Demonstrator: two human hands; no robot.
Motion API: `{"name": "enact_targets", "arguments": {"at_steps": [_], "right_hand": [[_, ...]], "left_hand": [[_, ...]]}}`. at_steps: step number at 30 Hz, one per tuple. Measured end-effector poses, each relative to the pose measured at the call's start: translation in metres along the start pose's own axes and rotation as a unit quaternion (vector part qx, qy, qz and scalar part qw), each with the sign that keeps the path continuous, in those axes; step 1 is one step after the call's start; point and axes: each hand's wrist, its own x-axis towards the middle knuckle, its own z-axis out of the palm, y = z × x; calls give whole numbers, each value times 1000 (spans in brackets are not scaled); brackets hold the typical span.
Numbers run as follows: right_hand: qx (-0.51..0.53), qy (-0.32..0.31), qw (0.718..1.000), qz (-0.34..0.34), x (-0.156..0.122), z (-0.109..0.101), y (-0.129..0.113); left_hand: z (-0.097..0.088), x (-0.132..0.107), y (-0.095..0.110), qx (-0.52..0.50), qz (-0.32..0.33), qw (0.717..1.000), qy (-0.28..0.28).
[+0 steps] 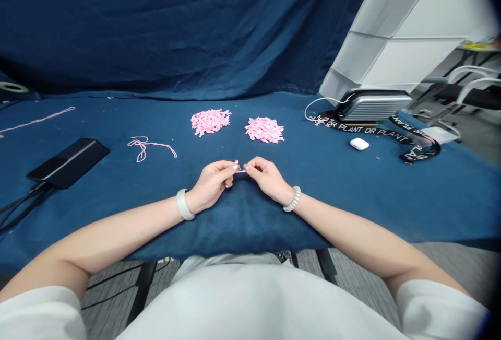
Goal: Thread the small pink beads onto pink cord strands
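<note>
Backdrop: creased dark blue cloth (176, 32), with a white panelled surface (395, 26) at right. Counter (332, 188) draped in matching blue fabric, scattered with small pale specks.

Two low, rounded heaps, left pile (211, 122) and right pile (265, 129), each of small, crinkled pink pieces; a narrow gap of cloth between them. Loose tangled strand (143, 145), soft and looped, left of the heaps; straighter pink strand (39, 120) toward the left edge. Flat black device (68, 162) with dark cables at left. At right: ribbed silver case (373, 106), black lettered strap (364, 129), small smooth white case (359, 144).

Counter's near edge curves in front of the person's white shirt (254, 298); a band of blue cloth separates hands from heaps.

Left hand (212, 184) and right hand (270, 179) near the front edge, almost meeting. Fingers of both closed in narrow pinches on a thin pink piece (241, 171), which spans the short gap between them, just below the heaps in view; its ends are hidden by the fingertips
</note>
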Motion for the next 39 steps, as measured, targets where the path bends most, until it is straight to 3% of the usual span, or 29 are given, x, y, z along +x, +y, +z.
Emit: {"name": "enact_targets", "arguments": {"at_steps": [7, 17, 31, 39], "right_hand": [[-13, 3, 1000, -11, 2, -2, 1], [-30, 6, 999, -14, 2, -1, 3], [-49, 79, 987, -130, -7, 1, -3], [-42, 10, 988, -148, -9, 1, -2]], "left_hand": [[-1, 1, -2, 26, 51, 997, 50], [-3, 3, -4, -82, -52, 993, -62], [0, 4, 4, -10, -107, 990, -92], [-1, 6, 2, 96, -101, 983, -122]]}}
